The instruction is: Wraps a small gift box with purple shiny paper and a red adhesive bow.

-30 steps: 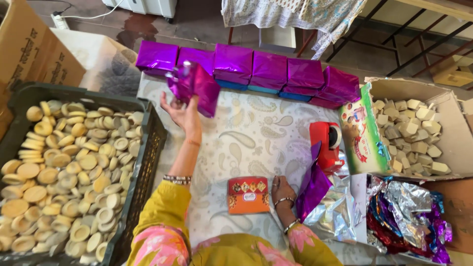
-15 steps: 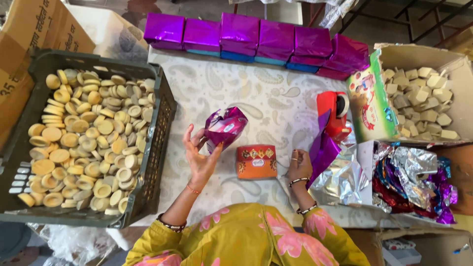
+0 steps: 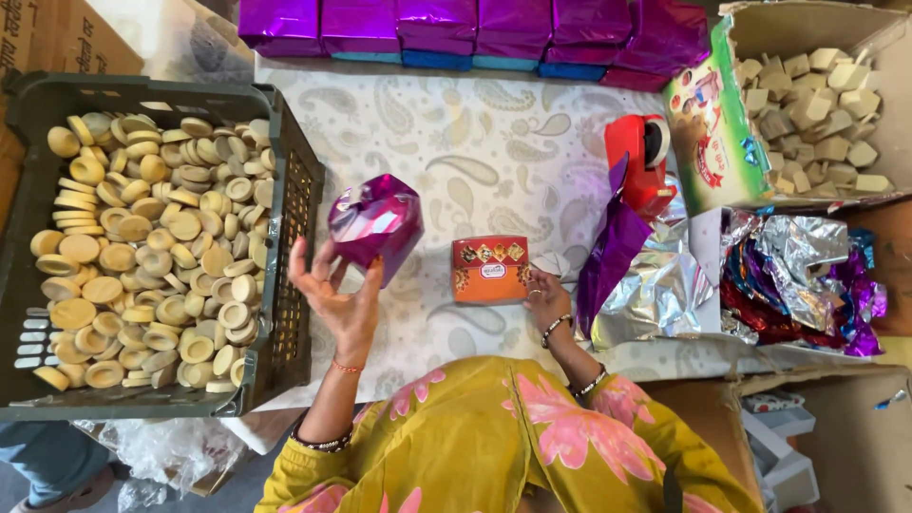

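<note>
1. The person's left hand (image 3: 334,296) is holding up a box wrapped in shiny purple foil (image 3: 376,225), fingertips gripping its lower edge, so the box is hovering above the patterned tablecloth (image 3: 484,142) just beside the dark plastic crate (image 3: 294,209).
2. That crate is sitting to the left, filled with round tan discs (image 3: 142,247) (heaped loosely, several layers deep).
3. The right hand (image 3: 548,296) is resting on the cloth, fingers curled and touching the right end of a small orange box (image 3: 489,270) lying flat in front of the person; whether it is truly gripping the box I cannot tell.
4. A purple foil sheet (image 3: 613,252) is standing up just right of that hand, leaning between it and the red tape dispenser (image 3: 640,161).
5. Crumpled silver foil (image 3: 665,285) and a heap of mixed coloured foil (image 3: 807,285) are lying further right.
6. A row of purple wrapped boxes (image 3: 475,24) is lining the far edge of the table.
7. A cardboard carton (image 3: 712,133) of pale blocks (image 3: 817,104) is sitting at the far right, well apart from the held box.
</note>
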